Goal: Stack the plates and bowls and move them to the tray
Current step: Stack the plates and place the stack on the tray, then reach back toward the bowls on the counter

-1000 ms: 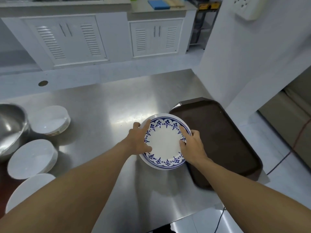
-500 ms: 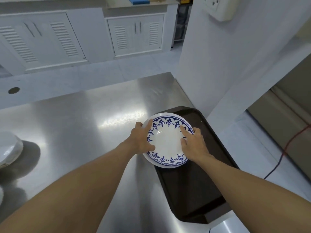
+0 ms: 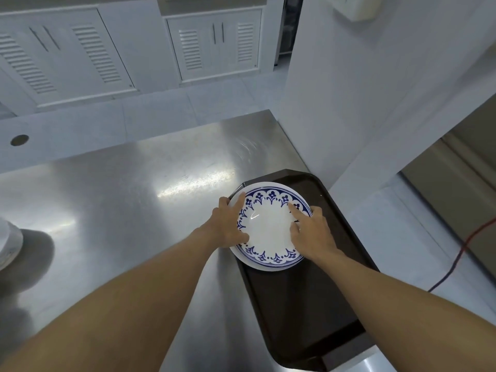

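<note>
A stack of plates (image 3: pixel 268 226), topped by a white plate with a blue floral rim, is held over the far left part of the dark brown tray (image 3: pixel 308 304). My left hand (image 3: pixel 228 224) grips the stack's left edge, thumb on the rim. My right hand (image 3: pixel 311 234) grips its right edge, fingers resting on the top plate. The stack's left edge overhangs the tray's left rim. I cannot tell whether the stack touches the tray.
The tray lies at the right end of the steel table (image 3: pixel 120 210), next to a white wall (image 3: pixel 362 89). A stack of white bowls (image 3: pixel 8 242) shows at the left edge. A red cable (image 3: pixel 456 259) runs on the floor.
Both hands have carried the plate stack to the right, from the bare table beside the tray to above the tray's far end. The view has turned right with them.
</note>
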`<state>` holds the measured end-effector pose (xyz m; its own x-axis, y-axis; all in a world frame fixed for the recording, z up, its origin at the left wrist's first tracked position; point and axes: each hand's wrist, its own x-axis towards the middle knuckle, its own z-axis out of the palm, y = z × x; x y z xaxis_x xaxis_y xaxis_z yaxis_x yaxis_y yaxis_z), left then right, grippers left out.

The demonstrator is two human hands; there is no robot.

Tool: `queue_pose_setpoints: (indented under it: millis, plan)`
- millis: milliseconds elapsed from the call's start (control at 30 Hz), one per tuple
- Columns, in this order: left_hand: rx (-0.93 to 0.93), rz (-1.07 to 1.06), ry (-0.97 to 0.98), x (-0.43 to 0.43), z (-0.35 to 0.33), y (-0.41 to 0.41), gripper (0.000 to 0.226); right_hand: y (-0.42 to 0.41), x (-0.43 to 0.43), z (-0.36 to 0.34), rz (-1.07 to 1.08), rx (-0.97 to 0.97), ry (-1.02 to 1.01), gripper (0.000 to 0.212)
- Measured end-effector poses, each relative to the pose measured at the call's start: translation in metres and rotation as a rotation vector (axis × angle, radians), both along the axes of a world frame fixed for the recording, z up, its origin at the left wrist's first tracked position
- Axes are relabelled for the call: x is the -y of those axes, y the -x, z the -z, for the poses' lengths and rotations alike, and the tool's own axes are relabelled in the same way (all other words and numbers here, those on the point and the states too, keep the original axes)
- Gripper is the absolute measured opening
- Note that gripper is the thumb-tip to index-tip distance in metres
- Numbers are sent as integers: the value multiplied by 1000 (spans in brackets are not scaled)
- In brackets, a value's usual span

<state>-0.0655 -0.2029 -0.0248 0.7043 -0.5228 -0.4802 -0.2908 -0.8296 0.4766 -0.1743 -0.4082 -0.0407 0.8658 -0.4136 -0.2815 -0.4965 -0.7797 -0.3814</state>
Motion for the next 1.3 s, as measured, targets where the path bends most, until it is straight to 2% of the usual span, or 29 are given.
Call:
queue_pose_setpoints:
  millis: [167, 300, 533, 633, 933, 1300]
  plan:
    - [6, 67, -38, -2, -5, -2, 105, -6, -3, -8, -42, -53, 30, 55]
    - [80, 80, -53, -12, -19, -8, 97, -19, -9, -21, -78, -54, 118, 60]
    - [384, 110, -177, -59, -53, -18, 80, -47, -36, -50, -231, -19, 191, 72]
    - [451, 60, -225, -85, -68, -22, 74, -61, -56, -63, -314, -15, 229, 74]
    - [467, -119, -273, -173, -97, -26, 70, -99, -138, -89, -449, 59, 245, 78]
    - [410, -303, -315, -293, -92, -9, 69, -129, -256, -83, -620, 70, 214, 77]
